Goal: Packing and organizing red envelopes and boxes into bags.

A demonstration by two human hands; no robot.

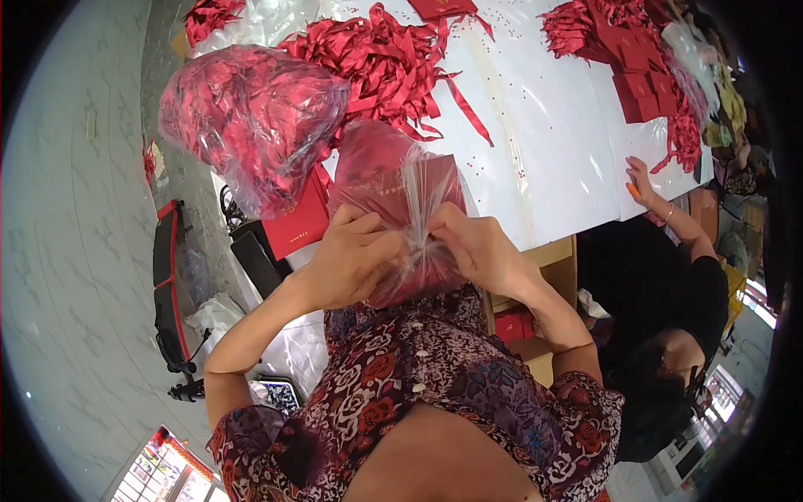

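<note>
Close in front of my body is a clear plastic bag [416, 180] with red printed card pieces inside, its film gathered into a tight twist between my hands. My left hand [355, 255] has its fingers curled and pinches the gathered film from the left. From the right, my right hand [477, 247] pinches the same twist between thumb and fingers. Just left of the bag, a flat red card piece [303, 219] lies partly under a large clear bag of red ribbons [251, 117]. Behind the bag spreads a loose heap of red ribbons [376, 63].
The white table [569, 151] carries scattered tiny red dots. Red boxes [642, 92] and more ribbons lie at its far right. Beside me on the right, a co-worker in black [652, 301] rests a hand [642, 184] at the table edge. An open cardboard box [552, 259] stands below the edge.
</note>
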